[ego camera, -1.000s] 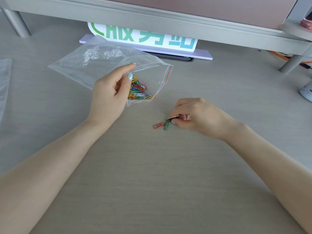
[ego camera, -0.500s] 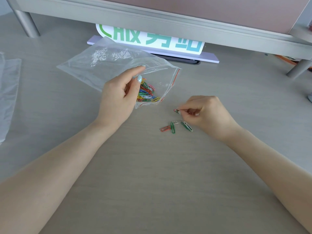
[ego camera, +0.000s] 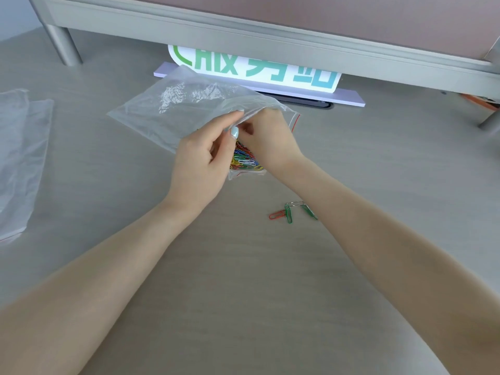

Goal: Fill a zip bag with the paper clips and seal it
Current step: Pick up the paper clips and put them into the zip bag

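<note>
Grey wood-grain tabletop (ego camera: 243,307). Lying on it: a clear zip bag (ego camera: 173,115) by the fingertips (ego camera: 239,111); four loose paper clips (ego camera: 290,212), red, green, silver and green, nearer the viewer than the fingers; spare clear bags (ego camera: 21,158) well left of them; a white sign (ego camera: 254,69) with green lettering beyond them.

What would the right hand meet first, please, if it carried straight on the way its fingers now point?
The right hand points up and left into the mouth of the zip bag, held open by the left hand. It would probably meet the bag's inner film first; depth is hard to judge.
</note>
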{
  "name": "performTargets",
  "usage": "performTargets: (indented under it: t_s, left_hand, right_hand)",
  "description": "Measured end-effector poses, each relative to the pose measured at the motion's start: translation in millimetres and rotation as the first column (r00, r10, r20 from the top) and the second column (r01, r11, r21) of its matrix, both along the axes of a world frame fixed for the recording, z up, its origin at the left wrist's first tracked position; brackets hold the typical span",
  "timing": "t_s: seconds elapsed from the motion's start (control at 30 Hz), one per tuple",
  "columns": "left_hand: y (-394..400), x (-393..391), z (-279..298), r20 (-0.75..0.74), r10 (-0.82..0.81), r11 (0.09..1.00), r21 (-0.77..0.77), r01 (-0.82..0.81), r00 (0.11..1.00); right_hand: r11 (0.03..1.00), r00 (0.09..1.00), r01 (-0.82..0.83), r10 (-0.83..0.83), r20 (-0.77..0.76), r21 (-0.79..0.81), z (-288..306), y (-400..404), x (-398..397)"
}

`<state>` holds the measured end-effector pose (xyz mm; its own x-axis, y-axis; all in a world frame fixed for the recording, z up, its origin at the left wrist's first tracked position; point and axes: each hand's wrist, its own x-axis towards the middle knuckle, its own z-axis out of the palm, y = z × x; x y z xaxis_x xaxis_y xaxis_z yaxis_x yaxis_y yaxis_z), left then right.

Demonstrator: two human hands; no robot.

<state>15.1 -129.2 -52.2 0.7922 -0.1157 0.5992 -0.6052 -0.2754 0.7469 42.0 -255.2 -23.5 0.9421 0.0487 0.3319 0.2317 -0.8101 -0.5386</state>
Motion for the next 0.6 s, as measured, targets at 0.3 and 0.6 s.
performTargets:
  t_s: [0.3,0.6]
  left_hand:
    - [-0.4,-1.2,1.2,-0.002,-0.003,1.000,0.001,0.003,1.000]
    - [-1.0,-3.6,2.1,-0.003,-0.010,1.000,0.015,0.010,1.000]
  right_hand:
    - [0.984,0.989,-0.149,0.148,-0.017,-0.102,-8.8,-3.0,-6.1]
    - [0.987,0.985,-0.156,0.158,-0.074,0.035,-12.0,-59.9,-67.8]
